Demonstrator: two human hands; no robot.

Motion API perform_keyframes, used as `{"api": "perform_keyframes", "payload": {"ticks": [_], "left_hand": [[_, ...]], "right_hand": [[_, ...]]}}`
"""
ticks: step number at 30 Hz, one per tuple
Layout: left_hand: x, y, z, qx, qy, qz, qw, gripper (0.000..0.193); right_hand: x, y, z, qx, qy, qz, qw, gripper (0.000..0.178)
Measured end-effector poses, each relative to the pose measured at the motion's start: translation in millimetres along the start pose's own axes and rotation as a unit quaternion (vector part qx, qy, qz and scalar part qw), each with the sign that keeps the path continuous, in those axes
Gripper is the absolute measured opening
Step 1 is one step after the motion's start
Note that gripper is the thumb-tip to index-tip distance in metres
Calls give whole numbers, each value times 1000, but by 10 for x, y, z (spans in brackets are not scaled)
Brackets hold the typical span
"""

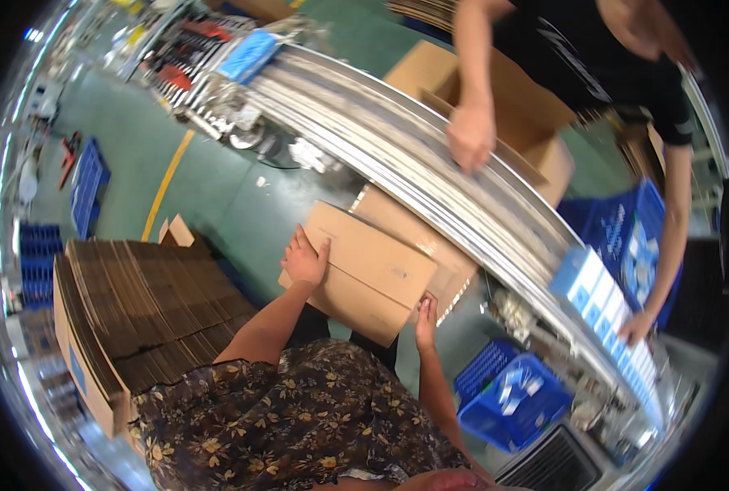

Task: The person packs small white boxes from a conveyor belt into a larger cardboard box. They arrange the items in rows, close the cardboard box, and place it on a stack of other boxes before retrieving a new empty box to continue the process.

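Observation:
A brown cardboard carton [372,266], looking flat or nearly so, lies in front of me with a crease across its face. My left hand [305,258] rests on its left part, fingers spread over the surface. At its lower right edge my right hand [426,321] grips the cardboard, thumb and fingers drawn together there. Beneath it and beyond lies another piece of cardboard [454,282] with pale marks along its edges, partly covered by the carton.
A curved conveyor [413,139] runs beyond the cardboard. Across it a person reaches one hand [471,135] over the belt, the other to a row of white-and-blue boxes [598,295]. Stacked flat cartons [164,307] stand left; a blue crate [516,405] sits right.

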State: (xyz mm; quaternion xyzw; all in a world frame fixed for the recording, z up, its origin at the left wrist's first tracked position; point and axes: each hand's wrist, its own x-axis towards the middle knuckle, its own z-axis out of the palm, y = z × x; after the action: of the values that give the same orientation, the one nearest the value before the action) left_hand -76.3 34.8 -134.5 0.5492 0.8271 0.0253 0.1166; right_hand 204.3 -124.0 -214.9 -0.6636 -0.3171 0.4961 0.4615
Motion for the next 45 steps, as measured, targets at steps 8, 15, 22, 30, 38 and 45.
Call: {"api": "perform_keyframes", "payload": {"ticks": [8, 15, 22, 30, 38, 45], "left_hand": [[1254, -1099, -243, -138, -91, -15, 986, 74], [2319, -2908, -489, -302, -163, -194, 919, 78], [3585, -4893, -1854, -253, -7, -330, 909, 76], [5770, -5260, -3533, -235, 134, -278, 922, 67], [8757, -3545, -3869, -69, 268, 40, 960, 61], [9294, -2328, -2573, -22, 25, 314, 949, 72]], "right_hand": [[725, 942, 1301, 301, 53, 248, 919, 78], [809, 89, 3030, 314, -15, 210, 926, 73], [1588, -415, 5879, 52, -116, 386, 914, 77], [2508, -2016, 8438, 233, -236, 345, 878, 77], [4719, -2204, 9352, 191, -111, 248, 943, 70], [4876, -3597, 9392, 197, 28, 215, 956, 68]]}}
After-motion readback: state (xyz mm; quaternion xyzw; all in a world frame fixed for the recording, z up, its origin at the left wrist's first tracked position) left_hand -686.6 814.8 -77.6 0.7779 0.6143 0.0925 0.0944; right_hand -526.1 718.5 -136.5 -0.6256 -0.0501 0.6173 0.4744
